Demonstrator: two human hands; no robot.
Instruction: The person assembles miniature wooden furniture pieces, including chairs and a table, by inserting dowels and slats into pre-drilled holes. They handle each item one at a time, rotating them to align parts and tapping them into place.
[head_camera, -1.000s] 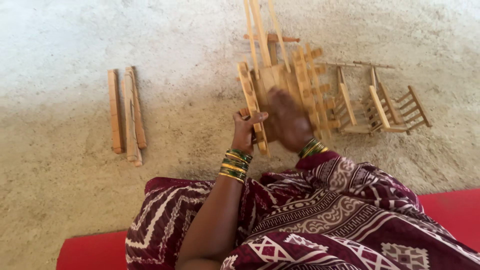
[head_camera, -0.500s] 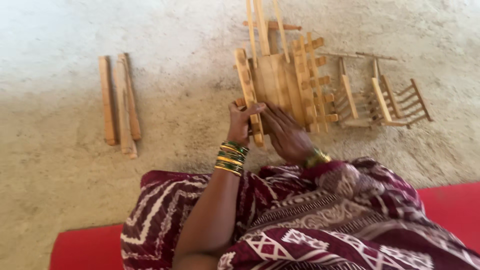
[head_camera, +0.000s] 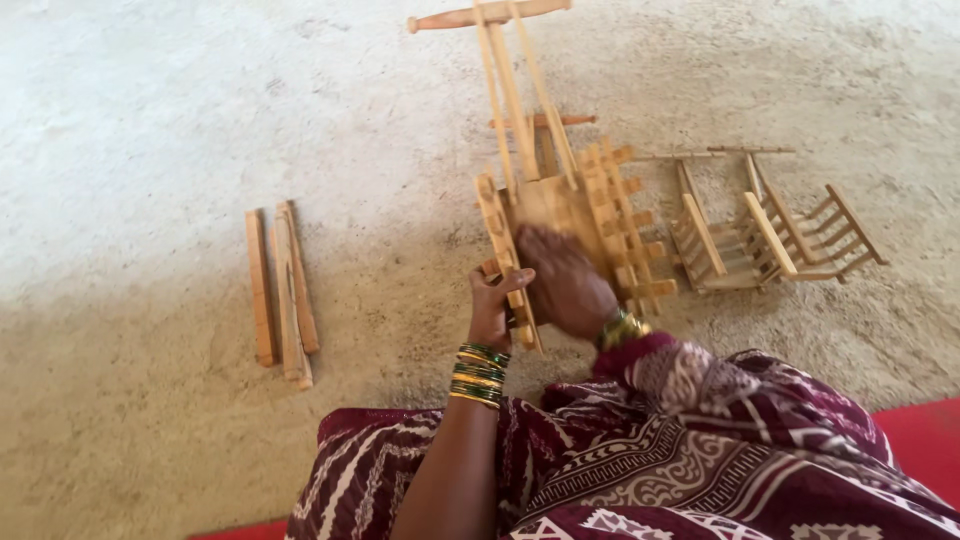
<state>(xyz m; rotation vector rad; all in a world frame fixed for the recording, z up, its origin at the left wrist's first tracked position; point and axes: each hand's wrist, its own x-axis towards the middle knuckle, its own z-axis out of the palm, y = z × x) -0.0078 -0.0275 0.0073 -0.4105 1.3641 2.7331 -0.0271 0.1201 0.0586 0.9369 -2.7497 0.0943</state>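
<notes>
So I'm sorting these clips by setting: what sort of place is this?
Probably a floor-level woodcraft spot: bare sandy ground, a small wooden cart frame under both hands, loose wooden slats beside it.

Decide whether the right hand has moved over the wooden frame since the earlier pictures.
Yes. The right hand has slid left across the wooden frame, toward its left rail, beside the left hand.
</notes>
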